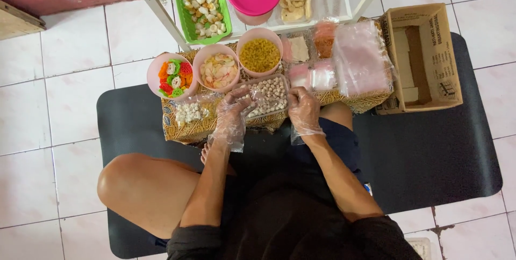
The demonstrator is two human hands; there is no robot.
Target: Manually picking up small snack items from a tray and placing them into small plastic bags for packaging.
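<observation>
Two hands in thin plastic gloves work over a low table covered with a brown patterned cloth (188,128). The person sits cross-legged on a black mat (430,158) on the white tile floor.

Both hands meet at a clear tray of small pale balls (269,96), near the middle of the table's front edge. The left hand (232,110) has its fingers bent around the tray's left end, holding it. The right hand (303,110) rests at the tray's right end. It seems to be pressing or gripping there, but the shiny glove makes it hard to be sure.

Along the back edge stand three pink bowls. One pink bowl of bright snacks (172,76) is at the left, a pink bowl of pale chips (217,69) comes next, and a pink bowl of yellow bits (259,54) is just beside it. A small bag of white pieces (189,112) lies at the front left corner. A pile of clear bags (360,58) sits at the right end. A cardboard box (424,56) stands on the floor past that end.

What could go wrong? The tray is full and close to the front edge. If it tips or a slippery glove loses its hold, the little balls could roll off onto the mat. An elbow swinging out could also bump a bowl and spill it.
</observation>
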